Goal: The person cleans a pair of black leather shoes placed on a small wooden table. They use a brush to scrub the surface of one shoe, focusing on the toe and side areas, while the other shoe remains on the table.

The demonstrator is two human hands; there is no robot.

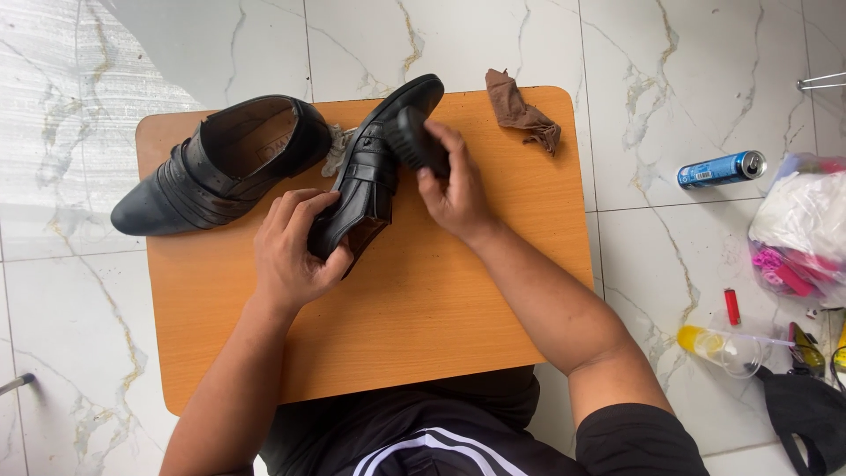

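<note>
My left hand [289, 251] grips the heel end of a black leather shoe [374, 163] that is tilted on its side over an orange wooden board [423, 300]. My right hand [454, 189] holds a small black brush [414, 139] pressed against the shoe's upper. A second black shoe [220, 163] lies on the board's far left corner, its toe hanging past the edge. A crumpled brown cloth [522, 110] sits at the board's far right corner.
White marble floor tiles surround the board. At the right lie a blue can [721, 169], a red lighter [731, 306], a clear plastic cup with yellow liquid [718, 345], a plastic bag with pink items [802, 229] and a black bag [806, 410].
</note>
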